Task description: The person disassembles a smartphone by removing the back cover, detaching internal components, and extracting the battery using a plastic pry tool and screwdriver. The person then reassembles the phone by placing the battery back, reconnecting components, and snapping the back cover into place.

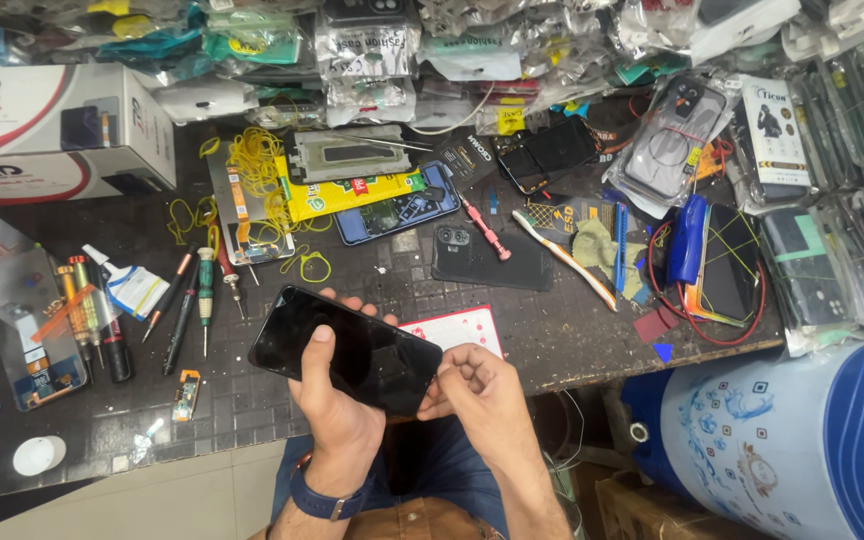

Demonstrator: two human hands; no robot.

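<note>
My left hand (332,400) grips a black smartphone (352,350) with a dark screen, thumb laid across the glass, held tilted over the near edge of the dark workbench (252,400). My right hand (477,390) pinches the phone's lower right corner with thumb and fingertips. A blue band sits on my left wrist. Just beyond the phone lies a white and red card (462,328).
Screwdrivers (202,290) and small tools lie at the left. An opened phone body (392,215), a black back cover (482,258), a toothbrush (567,255) and yellow rubber bands (252,165) litter the bench. A white box (52,130) stands far left. A blue-white water jug (782,440) stands at the right.
</note>
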